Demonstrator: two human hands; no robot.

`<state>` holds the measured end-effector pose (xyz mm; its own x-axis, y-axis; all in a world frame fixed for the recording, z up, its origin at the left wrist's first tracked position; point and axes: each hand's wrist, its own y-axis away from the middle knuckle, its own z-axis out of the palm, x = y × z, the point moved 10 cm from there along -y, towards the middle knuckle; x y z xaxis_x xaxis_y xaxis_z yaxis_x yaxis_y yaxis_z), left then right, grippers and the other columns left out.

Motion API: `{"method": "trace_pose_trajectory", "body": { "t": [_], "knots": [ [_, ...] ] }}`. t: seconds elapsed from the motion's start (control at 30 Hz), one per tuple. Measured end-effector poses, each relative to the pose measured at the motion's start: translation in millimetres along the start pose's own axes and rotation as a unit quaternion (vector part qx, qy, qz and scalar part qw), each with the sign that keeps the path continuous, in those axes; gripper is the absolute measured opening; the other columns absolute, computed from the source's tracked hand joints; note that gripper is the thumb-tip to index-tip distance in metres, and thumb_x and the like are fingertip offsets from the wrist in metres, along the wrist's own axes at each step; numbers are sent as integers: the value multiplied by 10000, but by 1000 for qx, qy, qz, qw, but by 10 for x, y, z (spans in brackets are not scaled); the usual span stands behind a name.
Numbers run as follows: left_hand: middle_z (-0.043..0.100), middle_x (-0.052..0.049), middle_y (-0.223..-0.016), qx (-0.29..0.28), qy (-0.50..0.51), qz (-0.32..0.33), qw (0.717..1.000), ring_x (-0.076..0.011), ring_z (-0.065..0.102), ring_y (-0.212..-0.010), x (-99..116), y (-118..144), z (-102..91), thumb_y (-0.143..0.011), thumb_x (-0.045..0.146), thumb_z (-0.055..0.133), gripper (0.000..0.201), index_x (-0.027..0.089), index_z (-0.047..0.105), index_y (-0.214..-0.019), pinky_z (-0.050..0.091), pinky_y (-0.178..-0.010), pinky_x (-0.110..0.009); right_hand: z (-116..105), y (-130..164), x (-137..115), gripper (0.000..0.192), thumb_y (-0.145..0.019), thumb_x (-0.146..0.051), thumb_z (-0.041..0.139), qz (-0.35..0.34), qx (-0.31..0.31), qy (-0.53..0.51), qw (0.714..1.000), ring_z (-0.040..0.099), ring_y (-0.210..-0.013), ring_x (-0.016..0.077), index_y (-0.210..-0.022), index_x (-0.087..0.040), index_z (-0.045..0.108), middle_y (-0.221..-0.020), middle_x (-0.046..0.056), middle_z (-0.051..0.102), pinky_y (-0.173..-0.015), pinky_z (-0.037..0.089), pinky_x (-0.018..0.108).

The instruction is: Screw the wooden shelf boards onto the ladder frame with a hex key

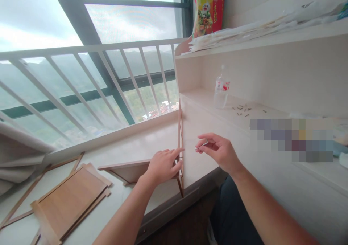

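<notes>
Frame [180, 147]: a thin wooden piece standing upright on edge against the white shelf unit [272, 74], at the corner where the sill [141, 143] meets the unit's side. It joins a flat wooden panel [127, 170] that lies slightly raised off the sill, running left from the frame's foot. The left hand [163, 165] rests on that joint, palm down, fingers spread and loosely extended, the forefinger tip touching the frame's upright; it grips nothing, only presses or steadies. The right hand [219, 150] hovers just right of the frame, apart from it, thumb and forefinger pinched on a small pale metal piece [202, 144], likely a screw or pin, though it is too small to tell; the other fingers curl in. On the unit's lower shelf stands a clear water bottle [221, 89], upright, with a scatter of small dark fasteners [241, 110] just to its right. A stack of flat white sheets [244, 29] lies on the top shelf, with a red and green bag [209, 7] upright behind it by the window. Further left on the sill lie another wooden panel [70, 197] and loose wooden strips [62, 163], well apart from the hands. White railing bars [89, 74] cross the window behind.
</notes>
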<state>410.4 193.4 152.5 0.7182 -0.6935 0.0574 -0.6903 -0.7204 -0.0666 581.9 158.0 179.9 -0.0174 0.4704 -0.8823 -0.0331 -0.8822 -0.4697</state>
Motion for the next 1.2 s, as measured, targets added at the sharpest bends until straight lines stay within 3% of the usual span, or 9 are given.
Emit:
{"method": "trace_pose_trajectory", "body": {
  "t": [0.13,0.27,0.63,1.03,1.2],
  "knots": [
    [736,-49,-1102,-6,-2,-4,1000,-290,652,-1042,-4,-6,22,-974,438,429,473,297,485,-1422,475,-877,-408,182,166,628,227,-855,-328,755,32,35,-84,995,759,-811,211,-1031,-213,669,-913,54,781,-831,637,397],
    [732,-48,-1114,-15,9,-5,1000,-282,649,-1041,-1,-22,40,-968,438,441,477,298,484,-1422,474,-884,-405,289,283,909,180,-876,-346,735,46,66,-128,989,763,-845,227,-975,-206,682,-950,72,784,-849,639,417],
    [729,-34,-1056,-31,14,-6,999,-269,644,-999,-7,-32,57,-953,437,468,490,301,476,-1423,462,-864,-397,356,329,953,130,-912,-305,693,31,57,-108,992,756,-912,240,-1020,-237,720,-1025,76,780,-902,630,445],
    [723,-46,-1123,-37,23,-13,999,-273,638,-1065,-13,-42,81,-960,440,444,499,304,473,-1438,455,-928,-401,348,305,671,192,-961,-232,598,-108,-9,82,991,727,-1060,231,-1070,-308,738,-1111,26,773,-970,593,408],
    [728,-43,-1073,-38,21,-10,999,-276,642,-1051,-21,-43,97,-963,450,435,506,311,464,-1448,457,-926,-405,313,264,760,148,-960,-277,618,-76,8,43,996,744,-1022,233,-1038,-290,742,-1082,25,783,-955,607,411]
  ]
}}
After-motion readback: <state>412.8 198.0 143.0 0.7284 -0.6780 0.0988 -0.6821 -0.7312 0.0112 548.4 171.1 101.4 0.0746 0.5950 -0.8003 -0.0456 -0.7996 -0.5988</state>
